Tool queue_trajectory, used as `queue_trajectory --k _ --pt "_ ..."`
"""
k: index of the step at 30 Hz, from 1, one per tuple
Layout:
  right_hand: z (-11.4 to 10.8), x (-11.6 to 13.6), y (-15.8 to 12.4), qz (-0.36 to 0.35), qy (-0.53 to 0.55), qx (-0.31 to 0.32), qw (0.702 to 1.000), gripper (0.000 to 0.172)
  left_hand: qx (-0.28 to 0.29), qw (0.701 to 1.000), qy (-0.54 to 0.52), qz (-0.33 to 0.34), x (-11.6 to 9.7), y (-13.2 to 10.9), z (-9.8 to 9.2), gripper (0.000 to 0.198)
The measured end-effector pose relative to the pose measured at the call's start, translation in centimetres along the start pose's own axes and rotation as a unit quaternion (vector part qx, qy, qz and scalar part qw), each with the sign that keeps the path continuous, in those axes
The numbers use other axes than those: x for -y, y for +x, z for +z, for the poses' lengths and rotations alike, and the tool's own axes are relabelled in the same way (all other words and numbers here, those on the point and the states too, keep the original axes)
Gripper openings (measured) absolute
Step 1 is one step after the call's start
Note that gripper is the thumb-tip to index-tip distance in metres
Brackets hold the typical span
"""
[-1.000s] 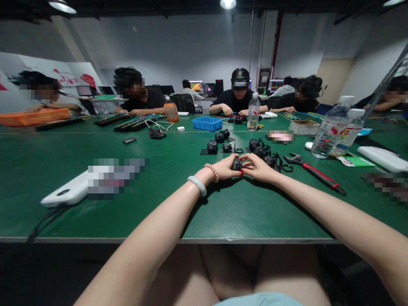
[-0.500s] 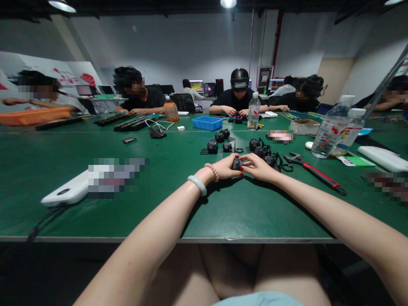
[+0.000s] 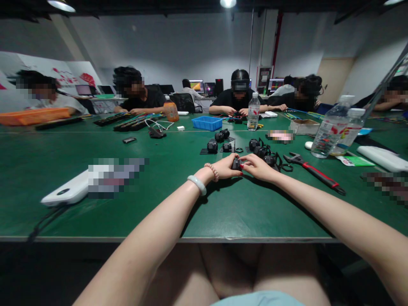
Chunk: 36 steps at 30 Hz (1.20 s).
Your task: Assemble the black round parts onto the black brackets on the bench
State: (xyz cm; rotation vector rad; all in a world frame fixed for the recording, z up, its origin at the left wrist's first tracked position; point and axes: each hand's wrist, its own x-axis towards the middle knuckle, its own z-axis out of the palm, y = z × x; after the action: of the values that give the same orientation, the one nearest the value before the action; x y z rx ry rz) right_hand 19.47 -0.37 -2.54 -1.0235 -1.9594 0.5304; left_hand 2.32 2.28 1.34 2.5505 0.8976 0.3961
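A small black plastic part (image 3: 236, 164) is between my two hands, just above the green table. My left hand (image 3: 225, 167), its wrist wearing a pale bangle and a beaded band, wraps its fingers round the part. From the other side my right hand (image 3: 256, 166) pinches the part's right end with thumb and fingers. Beyond the left hand lie similar black fittings (image 3: 212, 147) on flat plates. More black fittings (image 3: 270, 160) and a black ring (image 3: 287, 168) lie right behind and beside the right hand. Fine detail of the held part is hidden by fingers.
An adjustable wrench (image 3: 315, 172) with red-black handle lies to the right. Water bottles (image 3: 331, 127), a blue tray (image 3: 207, 123) and a cardboard box (image 3: 304, 127) stand farther off. At left is a white power bank (image 3: 68, 187). Several people sit around the table (image 3: 178, 212).
Both hands stay in nearly the same place around the black part. At the far left, a person's outstretched arm has drawn back from above the orange tray.
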Motion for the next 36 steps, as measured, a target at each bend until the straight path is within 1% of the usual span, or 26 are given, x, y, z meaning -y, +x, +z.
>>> queue_trajectory --k 12,21,36 --pt "-0.13 0.14 0.05 -0.001 -0.048 0.003 0.999 0.029 0.005 1.0 0.0 0.003 0.08 0.05 0.01 0.062" --pt "-0.13 0.05 0.1 0.001 -0.03 0.002 1.0 0.027 0.0 1.0 -0.007 0.001 0.03 0.04 0.04 0.06" --pt "-0.07 0.35 0.03 0.01 -0.038 0.001 0.999 0.026 0.001 1.0 -0.007 0.013 -0.36 -0.07 -0.17 0.058"
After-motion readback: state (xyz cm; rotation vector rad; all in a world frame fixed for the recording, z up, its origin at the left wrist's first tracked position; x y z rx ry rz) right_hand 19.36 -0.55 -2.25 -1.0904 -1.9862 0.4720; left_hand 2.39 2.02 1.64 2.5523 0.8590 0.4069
